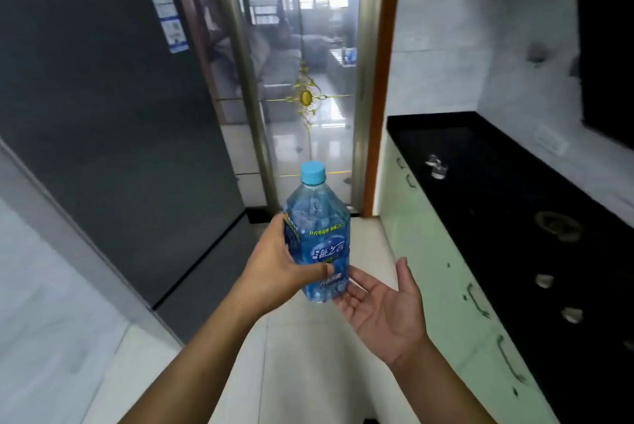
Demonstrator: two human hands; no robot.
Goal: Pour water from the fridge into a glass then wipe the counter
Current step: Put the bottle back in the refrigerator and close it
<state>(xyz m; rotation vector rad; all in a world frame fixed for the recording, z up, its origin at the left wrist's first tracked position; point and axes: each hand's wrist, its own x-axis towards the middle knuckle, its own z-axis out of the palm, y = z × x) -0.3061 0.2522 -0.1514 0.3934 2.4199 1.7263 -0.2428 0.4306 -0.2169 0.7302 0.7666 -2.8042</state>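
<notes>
Bottle [317, 241] of blue-tinted plastic stands upright in front of us, held above the pale floor [308, 362] in the middle of the view. Our left hand [274, 269] grips it round the lower half, the thumb lying across the label on the near side and the fingers wrapped round its left side. Its light-blue cap [312, 173] is screwed on.

Our right hand [380, 307] is palm up just right of and below the bottle, holding nothing, with the fingers straight and the thumb raised. The fingertips reach under the bottle's base; we cannot tell whether they touch it.

To the left stands the dark grey fridge [113, 114], its door closed, with blue-and-white stickers [168, 12] near its far top corner.

Along the right runs the black counter [497, 190]. A clear glass [436, 166] stands on it toward the far end, well apart from the bottle. Nearer to us the counter holds a round burner [557, 226] and a row of pale knobs [544, 280]. Below the counter are light green cabinet fronts [429, 252] with curved handles.

Beyond the bottle, between the fridge and the counter, is a glass door [308, 46] with gold ornaments.
</notes>
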